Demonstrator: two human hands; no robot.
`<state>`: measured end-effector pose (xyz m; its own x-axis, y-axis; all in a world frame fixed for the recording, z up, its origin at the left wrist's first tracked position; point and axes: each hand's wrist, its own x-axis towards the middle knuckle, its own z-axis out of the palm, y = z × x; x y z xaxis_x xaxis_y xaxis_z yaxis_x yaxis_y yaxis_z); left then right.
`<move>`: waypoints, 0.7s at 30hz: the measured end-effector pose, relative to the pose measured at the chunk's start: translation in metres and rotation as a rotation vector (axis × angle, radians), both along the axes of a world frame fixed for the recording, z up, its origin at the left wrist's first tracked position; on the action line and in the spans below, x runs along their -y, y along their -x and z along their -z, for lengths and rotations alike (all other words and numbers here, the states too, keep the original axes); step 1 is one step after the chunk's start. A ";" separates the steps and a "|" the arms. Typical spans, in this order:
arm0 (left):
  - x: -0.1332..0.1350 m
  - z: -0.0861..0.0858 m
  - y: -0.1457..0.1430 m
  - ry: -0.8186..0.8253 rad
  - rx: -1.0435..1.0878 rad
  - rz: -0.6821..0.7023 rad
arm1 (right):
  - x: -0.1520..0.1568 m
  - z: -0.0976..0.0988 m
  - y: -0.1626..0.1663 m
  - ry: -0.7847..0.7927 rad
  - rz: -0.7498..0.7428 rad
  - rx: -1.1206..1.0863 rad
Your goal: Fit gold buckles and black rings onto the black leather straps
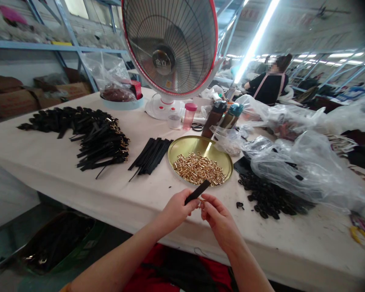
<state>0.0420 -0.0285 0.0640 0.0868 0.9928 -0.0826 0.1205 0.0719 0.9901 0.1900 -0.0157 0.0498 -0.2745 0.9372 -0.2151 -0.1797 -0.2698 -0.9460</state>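
Note:
My left hand [177, 209] is closed around a flat black strap [197, 192], whose free end points up and to the right. Close against it, my right hand [217, 217] pinches a small gold metal piece [201, 200] near the strap; its exact shape is too small to make out. Just beyond both hands lies a round gold tray [187, 142] with a heap of small gold metal fittings [199, 168]. Left of the tray is a bundle of plain black straps [151, 156]. Farther left spreads a big pile of black straps with gold fittings [101, 140].
A fan-shaped heater [170, 48] stands at the back beside a pink cup [190, 116] and dark bottles [214, 118]. On the right are black plastic pieces [269, 196], clear plastic bags [307, 166] and yellow-handled pliers [363, 236]. A person [269, 83] is in the background.

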 end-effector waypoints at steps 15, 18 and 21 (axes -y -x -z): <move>0.010 0.002 -0.005 0.050 0.023 -0.038 | 0.004 0.008 0.003 0.014 0.145 0.022; 0.010 -0.001 -0.004 -0.042 -0.182 -0.027 | 0.006 0.011 0.006 0.035 0.095 0.016; 0.008 -0.003 -0.003 -0.061 -0.311 0.074 | 0.010 0.012 0.009 0.013 -0.019 0.024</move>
